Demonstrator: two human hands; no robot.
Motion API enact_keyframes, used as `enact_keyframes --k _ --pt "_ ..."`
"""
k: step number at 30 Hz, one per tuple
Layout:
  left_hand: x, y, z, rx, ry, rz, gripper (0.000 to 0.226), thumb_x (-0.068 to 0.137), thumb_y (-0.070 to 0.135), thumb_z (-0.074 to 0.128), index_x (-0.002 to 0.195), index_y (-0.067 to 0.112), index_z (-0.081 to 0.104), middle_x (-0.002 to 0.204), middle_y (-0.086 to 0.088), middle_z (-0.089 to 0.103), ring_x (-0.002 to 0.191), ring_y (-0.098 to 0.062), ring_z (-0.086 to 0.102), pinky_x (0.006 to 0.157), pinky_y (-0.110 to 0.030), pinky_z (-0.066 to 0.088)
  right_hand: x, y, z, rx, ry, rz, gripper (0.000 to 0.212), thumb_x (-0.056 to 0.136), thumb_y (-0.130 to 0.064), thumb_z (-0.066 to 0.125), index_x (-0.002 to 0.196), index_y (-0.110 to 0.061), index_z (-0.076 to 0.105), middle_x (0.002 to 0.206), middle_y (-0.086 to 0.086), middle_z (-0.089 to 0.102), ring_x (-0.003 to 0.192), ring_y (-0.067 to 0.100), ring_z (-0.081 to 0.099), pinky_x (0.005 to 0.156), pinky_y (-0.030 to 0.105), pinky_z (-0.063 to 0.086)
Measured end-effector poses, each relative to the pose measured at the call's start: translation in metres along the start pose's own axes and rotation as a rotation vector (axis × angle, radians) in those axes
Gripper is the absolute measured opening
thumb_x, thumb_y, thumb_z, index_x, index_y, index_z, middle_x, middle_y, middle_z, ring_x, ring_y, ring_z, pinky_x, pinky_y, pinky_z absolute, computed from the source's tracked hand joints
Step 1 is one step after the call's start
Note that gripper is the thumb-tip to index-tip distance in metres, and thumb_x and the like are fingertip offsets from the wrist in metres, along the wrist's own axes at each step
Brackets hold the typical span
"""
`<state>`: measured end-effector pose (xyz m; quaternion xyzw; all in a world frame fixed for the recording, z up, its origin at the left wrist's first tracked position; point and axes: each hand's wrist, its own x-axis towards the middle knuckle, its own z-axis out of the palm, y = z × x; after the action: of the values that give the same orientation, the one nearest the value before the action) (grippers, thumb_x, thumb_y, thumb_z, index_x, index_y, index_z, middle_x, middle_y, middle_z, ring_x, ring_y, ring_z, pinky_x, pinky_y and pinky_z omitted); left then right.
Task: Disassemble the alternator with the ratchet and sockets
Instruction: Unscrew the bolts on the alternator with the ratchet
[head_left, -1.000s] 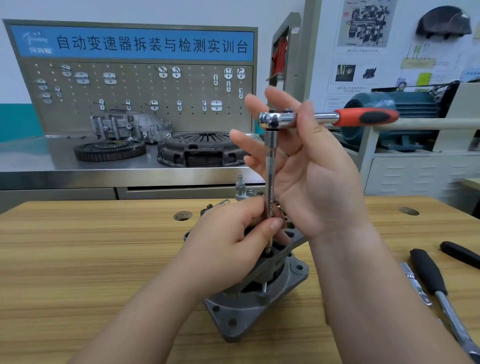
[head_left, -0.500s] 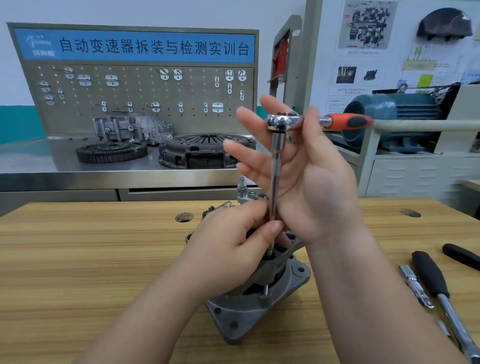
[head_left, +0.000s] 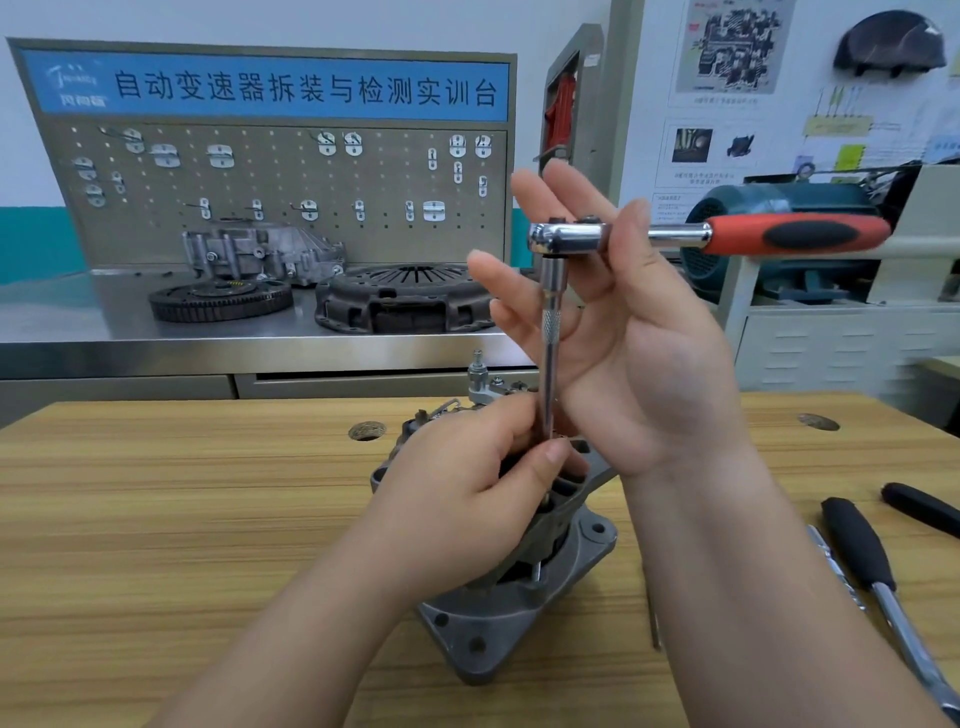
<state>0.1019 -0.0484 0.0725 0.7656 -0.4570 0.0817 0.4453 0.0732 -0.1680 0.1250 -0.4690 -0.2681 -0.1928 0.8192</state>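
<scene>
The alternator (head_left: 519, 623) is standing on its flange in the lower middle of the frame, on the wooden table (head_left: 156, 519), and the person is working on it from above. The left hand (head_left: 467, 499) is pinching the lower end of the extension bar (head_left: 549, 364) betw. thumb and curled fingers, right on top of the alternator. So it is hiding the socket and the bolt, and I cannot tell if the socket is sitting fully. The right hand (head_left: 639, 364), in the centre, is holding the ratchet (head_left: 680, 236) only at the neck: the thumb is pressing it against the forefinger and the other fingers are fanning out straight and apart. The red handle (head_left: 800, 234) is sticking out free toward the right of the frame. Risks, in my judgement: w/ such a light pinch the ratchet may be tipping easily, bec. the heavy handle is hanging out unsupported. Then the long bar is leaning, and the socket is riding off, rounding the bolt head or slipping onto the left fingers. Also, no vise or clamp is showing. If real torque is coming, the alternator may be turning or toppling, maybe toward the black-handled tools (head_left: 857, 551) lying at lower right.
</scene>
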Motion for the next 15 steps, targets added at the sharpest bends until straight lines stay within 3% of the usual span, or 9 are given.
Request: enact_keyframes --k 4,8,12,15 --pt "0.0 -0.0003 0.0006 0.038 0.017 0.018 0.022 0.087 0.031 0.046 0.095 0.023 0.065 0.074 0.021 0.066 0.073 -0.004 0.062 0.07 -0.034 0.051 -0.0004 -0.0016 0.0001 0.093 -0.008 0.081 0.037 0.09 -0.042 0.038 0.11 -0.016 0.055 0.108 -0.004 0.072 0.076 0.019 0.073 0.068 0.028 0.054" --pt "0.0 0.0002 -0.0024 0.042 -0.003 -0.015 0.022 0.085 0.032 0.048 0.086 0.023 0.068 0.08 0.018 0.072 0.079 -0.004 0.066 0.074 -0.037 0.053 -0.0015 -0.0024 -0.0003 0.147 -0.019 0.178 0.034 0.098 -0.043 0.03 0.099 -0.02 0.056 0.096 -0.003 0.075 0.07 0.015 0.072 0.062 0.023 0.052" --pt "-0.0001 0.0 -0.0038 -0.012 -0.008 -0.069 0.021 0.083 0.035 0.049 0.086 0.025 0.068 0.08 0.021 0.072 0.078 -0.013 0.068 0.077 -0.041 0.053 -0.0026 0.0032 0.0035 -0.002 0.02 -0.051 0.016 0.091 -0.03 0.054 0.098 -0.028 0.069 0.104 -0.003 0.073 0.086 0.019 0.069 0.072 0.026 0.052" --pt "0.0008 0.0015 -0.0033 0.017 -0.013 -0.074 0.024 0.082 0.038 0.048 0.088 0.026 0.067 0.079 0.023 0.071 0.078 -0.008 0.067 0.077 -0.041 0.053 -0.003 0.003 0.0036 -0.227 0.025 -0.243 0.018 0.084 -0.021 0.066 0.094 -0.034 0.075 0.109 -0.009 0.071 0.108 0.02 0.061 0.088 0.031 0.047"
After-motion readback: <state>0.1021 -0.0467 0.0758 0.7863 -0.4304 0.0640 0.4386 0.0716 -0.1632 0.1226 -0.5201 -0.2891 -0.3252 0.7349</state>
